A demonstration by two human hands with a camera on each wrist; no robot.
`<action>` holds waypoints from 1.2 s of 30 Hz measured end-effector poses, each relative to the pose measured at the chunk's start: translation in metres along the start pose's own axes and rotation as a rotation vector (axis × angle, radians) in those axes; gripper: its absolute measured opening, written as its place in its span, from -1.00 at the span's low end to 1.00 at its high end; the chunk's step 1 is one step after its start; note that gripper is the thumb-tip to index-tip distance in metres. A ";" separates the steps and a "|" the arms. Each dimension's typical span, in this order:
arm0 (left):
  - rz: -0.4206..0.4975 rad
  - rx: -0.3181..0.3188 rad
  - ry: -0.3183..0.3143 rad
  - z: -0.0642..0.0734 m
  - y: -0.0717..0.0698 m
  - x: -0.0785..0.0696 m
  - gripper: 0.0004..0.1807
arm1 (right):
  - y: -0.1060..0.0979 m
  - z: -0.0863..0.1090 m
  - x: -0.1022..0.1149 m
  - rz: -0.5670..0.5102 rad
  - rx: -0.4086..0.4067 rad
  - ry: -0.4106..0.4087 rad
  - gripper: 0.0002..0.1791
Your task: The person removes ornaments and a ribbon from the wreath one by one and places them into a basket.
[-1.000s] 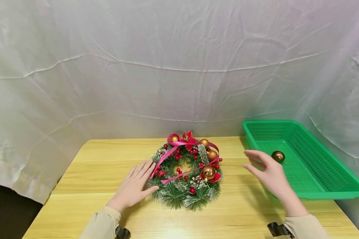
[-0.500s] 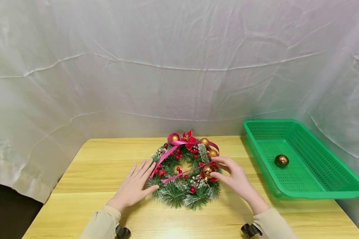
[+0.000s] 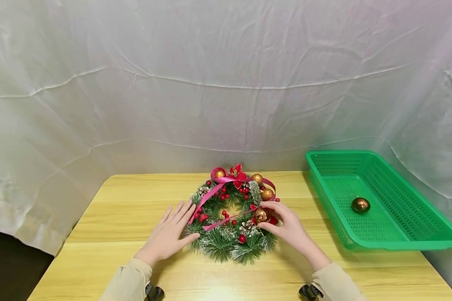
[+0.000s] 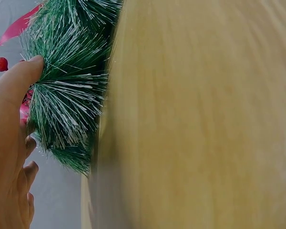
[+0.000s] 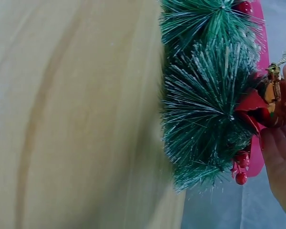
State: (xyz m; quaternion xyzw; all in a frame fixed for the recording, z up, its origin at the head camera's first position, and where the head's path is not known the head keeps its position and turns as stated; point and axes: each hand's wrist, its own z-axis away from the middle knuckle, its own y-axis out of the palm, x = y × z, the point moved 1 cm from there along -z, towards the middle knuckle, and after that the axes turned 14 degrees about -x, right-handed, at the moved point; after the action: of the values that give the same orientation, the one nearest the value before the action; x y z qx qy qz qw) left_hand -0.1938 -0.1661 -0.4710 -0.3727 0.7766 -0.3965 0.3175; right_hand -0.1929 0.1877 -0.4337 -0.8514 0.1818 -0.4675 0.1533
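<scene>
A green frosted Christmas wreath [image 3: 218, 246] lies on the table, trimmed with red berries, red flowers, pine cones, a pink ribbon [image 3: 209, 195] and gold baubles. My left hand [image 3: 169, 236] rests with fingers spread on its left side; in the left wrist view the thumb [image 4: 26, 76] touches the needles. On the right side of the wreath, my right hand [image 3: 286, 223] grips a shiny bronze bauble [image 3: 261, 215] between thumb and fingers. The right wrist view shows this bauble's gold cap [image 5: 273, 69] beside a red flower [image 5: 252, 107]. Part of the bauble is hidden by the hand.
At the right of the wooden table [image 3: 116, 209] stands a green plastic basket [image 3: 403, 246], with one loose bronze bauble [image 3: 360, 205] inside. A pale grey cloth [image 3: 226, 117] hangs behind and along both sides.
My right hand has moved left from beside the basket to the wreath and taken hold of the bronze bauble. The loose bauble has rolled rightward in the basket. The left hand stays put.
</scene>
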 end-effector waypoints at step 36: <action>0.002 -0.009 -0.003 0.002 0.004 0.002 -0.09 | -0.025 0.000 0.017 -0.037 -0.058 -0.002 -0.38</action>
State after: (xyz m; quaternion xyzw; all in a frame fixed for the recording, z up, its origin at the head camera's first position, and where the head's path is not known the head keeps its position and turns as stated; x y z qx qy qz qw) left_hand -0.1943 -0.1672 -0.4757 -0.3737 0.7783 -0.3922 0.3173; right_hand -0.1800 0.2025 -0.4101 -0.8592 0.1794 -0.4638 0.1199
